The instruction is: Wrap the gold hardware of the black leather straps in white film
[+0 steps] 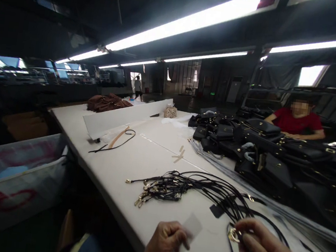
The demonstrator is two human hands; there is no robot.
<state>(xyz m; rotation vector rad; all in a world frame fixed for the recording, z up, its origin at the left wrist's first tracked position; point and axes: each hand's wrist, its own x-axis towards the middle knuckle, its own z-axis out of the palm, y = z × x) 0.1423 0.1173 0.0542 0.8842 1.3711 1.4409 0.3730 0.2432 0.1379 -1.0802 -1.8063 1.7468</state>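
My left hand (166, 242) is closed above the table's near edge. A pale, translucent sheet (193, 226), smeared by motion, sticks up from its fingers. My right hand (269, 249) is closed at the lower right, pinching a black strap by its gold clasp (234, 234). The strap's cord hangs down below the fingers. Just beyond both hands lies a bundle of thin black straps (163, 186) with gold hooks, their lengths curving towards my right hand. A small dark flat piece (216, 210) rests beside the bundle.
Black handbags (273, 167) are heaped on the right of the white table (152, 156). A person in a red top (298, 121) sits behind them. Farther off are a low white panel (126, 117) and brown material (108, 103). A plastic bin (11, 176) stands left.
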